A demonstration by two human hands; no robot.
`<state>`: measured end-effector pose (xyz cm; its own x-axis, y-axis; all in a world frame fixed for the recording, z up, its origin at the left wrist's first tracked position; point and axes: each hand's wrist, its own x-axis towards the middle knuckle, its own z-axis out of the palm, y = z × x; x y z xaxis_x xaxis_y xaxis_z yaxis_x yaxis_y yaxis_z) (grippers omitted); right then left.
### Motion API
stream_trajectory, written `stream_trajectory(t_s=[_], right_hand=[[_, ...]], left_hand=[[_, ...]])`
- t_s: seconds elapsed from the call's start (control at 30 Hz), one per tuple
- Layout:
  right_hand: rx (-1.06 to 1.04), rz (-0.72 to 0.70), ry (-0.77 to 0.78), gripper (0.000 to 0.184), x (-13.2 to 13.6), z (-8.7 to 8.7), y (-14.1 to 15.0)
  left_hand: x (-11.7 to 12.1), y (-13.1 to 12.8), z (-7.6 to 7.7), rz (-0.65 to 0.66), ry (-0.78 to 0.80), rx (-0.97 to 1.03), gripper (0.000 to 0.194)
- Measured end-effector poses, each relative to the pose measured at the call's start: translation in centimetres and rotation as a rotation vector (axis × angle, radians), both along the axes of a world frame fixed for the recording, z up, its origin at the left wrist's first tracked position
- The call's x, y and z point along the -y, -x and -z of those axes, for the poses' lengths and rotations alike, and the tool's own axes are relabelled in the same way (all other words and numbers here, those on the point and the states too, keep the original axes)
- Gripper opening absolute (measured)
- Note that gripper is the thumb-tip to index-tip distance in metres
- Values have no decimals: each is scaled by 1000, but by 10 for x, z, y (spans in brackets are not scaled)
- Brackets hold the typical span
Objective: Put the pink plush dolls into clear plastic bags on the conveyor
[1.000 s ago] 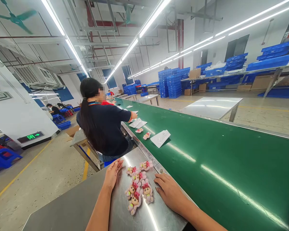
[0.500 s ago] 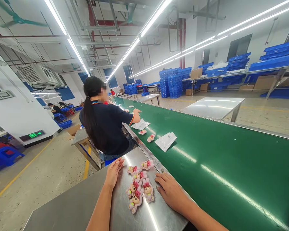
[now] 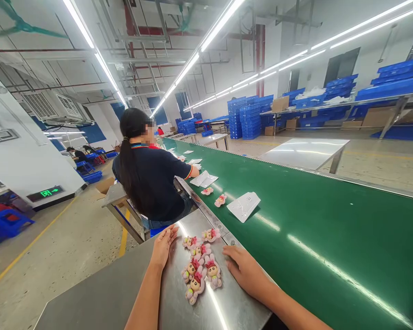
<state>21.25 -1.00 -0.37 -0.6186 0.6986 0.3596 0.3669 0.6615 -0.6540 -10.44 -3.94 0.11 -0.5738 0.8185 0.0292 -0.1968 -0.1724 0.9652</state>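
Several small pink plush dolls lie in a cluster on a steel table in front of me. My left hand rests flat on the table just left of the dolls, fingers stretched out, holding nothing. My right hand lies palm down on the table's right edge beside the dolls, fingers apart and empty. On the green conveyor belt further off lie two more pink dolls and a white packet.
A person in a dark shirt sits at the adjoining table on the left side of the belt, one arm reaching over more white packets. A steel table stands across the belt. Stacked blue crates line the far wall.
The loose dolls and the white packet on the belt have come closer to me. My hands have stayed beside the doll cluster. The seated person's arm has shifted slightly.
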Motion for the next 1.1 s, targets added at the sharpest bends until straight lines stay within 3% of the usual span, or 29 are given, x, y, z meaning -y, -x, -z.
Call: stream_trajectory(t_s=[0.17,0.33,0.47,0.67,0.8,0.93,1.0,1.1], right_hand=[[-139,217,120,30,-57,-21,9],[203,337,71,42,-136,-60,40],[375,321,65,67,-167,-61,65],[511,282,13,43,-156,-52,84],[511,178,-24,51,-121,-57,98],[540,-23,-42,55,-91,-63,104],[562,-82,3,53,-91,-69,103],[546,52,29,53,-115,-78,100]], left_hand=[[-2,1,3,-4,3,25,25],[-2,3,6,-5,-3,34,28],[-1,5,7,-2,-10,54,30],[0,4,5,-7,-11,60,32],[0,3,4,-8,-7,51,33],[0,2,4,2,-3,26,35],[0,2,4,2,8,19,34],[-1,3,4,-1,18,18,35]])
